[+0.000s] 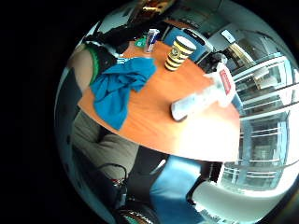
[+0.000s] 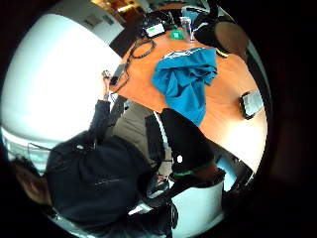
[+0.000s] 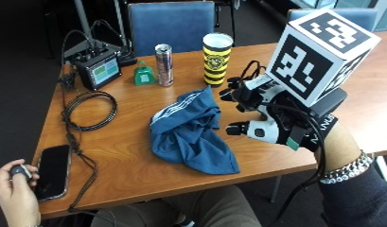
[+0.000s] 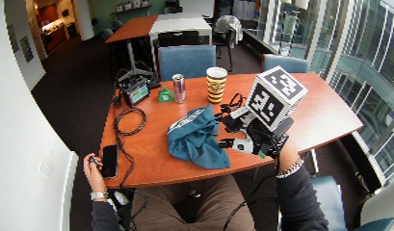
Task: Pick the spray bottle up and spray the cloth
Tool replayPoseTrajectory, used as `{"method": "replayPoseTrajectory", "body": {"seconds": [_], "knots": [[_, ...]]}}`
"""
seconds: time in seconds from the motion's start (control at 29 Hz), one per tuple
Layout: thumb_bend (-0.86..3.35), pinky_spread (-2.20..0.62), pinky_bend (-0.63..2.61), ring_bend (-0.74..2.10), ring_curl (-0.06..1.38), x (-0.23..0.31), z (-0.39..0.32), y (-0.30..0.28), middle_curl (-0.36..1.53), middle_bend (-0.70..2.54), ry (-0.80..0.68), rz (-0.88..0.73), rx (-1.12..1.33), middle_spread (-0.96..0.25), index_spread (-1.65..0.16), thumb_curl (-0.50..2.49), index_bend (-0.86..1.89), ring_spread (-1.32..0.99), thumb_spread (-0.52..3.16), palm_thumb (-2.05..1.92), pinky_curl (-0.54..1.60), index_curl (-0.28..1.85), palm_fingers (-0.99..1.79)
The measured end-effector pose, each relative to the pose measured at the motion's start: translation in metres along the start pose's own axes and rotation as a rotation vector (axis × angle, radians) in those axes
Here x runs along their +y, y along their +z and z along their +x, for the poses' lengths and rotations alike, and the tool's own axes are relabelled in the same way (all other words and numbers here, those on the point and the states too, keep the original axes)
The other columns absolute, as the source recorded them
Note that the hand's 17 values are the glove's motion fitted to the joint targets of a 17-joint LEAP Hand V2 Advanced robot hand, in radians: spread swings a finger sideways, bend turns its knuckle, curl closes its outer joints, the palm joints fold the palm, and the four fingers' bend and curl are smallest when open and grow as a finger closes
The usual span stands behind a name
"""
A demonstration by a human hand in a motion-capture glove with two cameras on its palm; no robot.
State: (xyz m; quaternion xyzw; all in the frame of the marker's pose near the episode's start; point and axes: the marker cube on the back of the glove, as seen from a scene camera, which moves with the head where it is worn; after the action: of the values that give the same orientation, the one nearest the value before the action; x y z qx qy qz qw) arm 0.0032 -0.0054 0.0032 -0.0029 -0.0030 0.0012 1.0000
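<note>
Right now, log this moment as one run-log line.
right hand: open, above table, holding nothing | spray bottle: lying on table, untouched | cloth: crumpled beside hand | spraying: not started

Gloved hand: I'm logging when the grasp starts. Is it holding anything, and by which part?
Nothing is held. The hand hovers with open fingers; the spray bottle lies on the table, ungripped.

Orange wooden table (image 3: 136, 170) carries blue cloth (image 3: 190, 130), striped cup (image 3: 216, 59), can (image 3: 164, 58), phone (image 3: 52, 171), spray bottle (image 1: 201, 99).
</note>
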Motion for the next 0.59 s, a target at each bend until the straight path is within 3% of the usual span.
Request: {"method": "replayPoseTrajectory", "body": {"seconds": [0.17,0.38,0.59], "knots": [[0.17,0.17,0.34,0.35,0.25,-0.025,0.028,-0.009,0.20,0.17,0.066,0.077,0.035,-0.13,-0.39,0.18,0.22,-0.12,1.10,0.43,0.25,0.28,0.69],[0.19,0.13,0.21,0.37,0.27,-0.057,0.086,-0.021,0.27,0.30,0.252,0.262,0.177,-0.16,-0.38,0.22,0.18,-0.13,1.15,0.53,0.23,0.29,0.90],[0.18,0.10,0.17,0.40,0.31,-0.068,0.142,-0.003,0.32,0.33,0.437,0.315,0.223,-0.18,-0.37,0.26,0.13,-0.15,1.16,0.60,0.23,0.30,0.94]]}}
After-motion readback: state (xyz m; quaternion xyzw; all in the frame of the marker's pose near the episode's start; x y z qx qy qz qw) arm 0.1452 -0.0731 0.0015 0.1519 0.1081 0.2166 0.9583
